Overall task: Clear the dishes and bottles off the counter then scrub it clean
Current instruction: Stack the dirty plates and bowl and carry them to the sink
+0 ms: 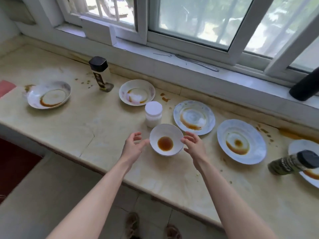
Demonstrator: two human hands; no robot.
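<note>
Two bare forearms are seen reaching from the near side over the near edge of the counter, which runs on a slant from near right to far left. At the far left a pink object is cut off by the frame. Just right of it a sauce-ringed plate is set, with bare stone between it and the near edge. Farther back, a dark-capped bottle stands upright near the sill, with brown spots scattered round it. A second plate lies right of that bottle, and a white jar is placed just on its near side.

The left hand is held open, fingers loosely spread, at the left rim of the small white bowl; nothing is grasped. The bowl, which holds a brown pool, sits close to the near edge, just in front of the jar and between both hands. The right hand is likewise relaxed and open at the bowl's right rim. Whether either hand's fingertips touch the rim cannot be told.

Close behind the right hand a third plate lies, almost touching the bowl. Further right a fourth plate is set, then a fifth plate cut by the frame, with a spice bottle across its near-left part. On the sill a metal utensil and a dark cylinder are seen.
</note>
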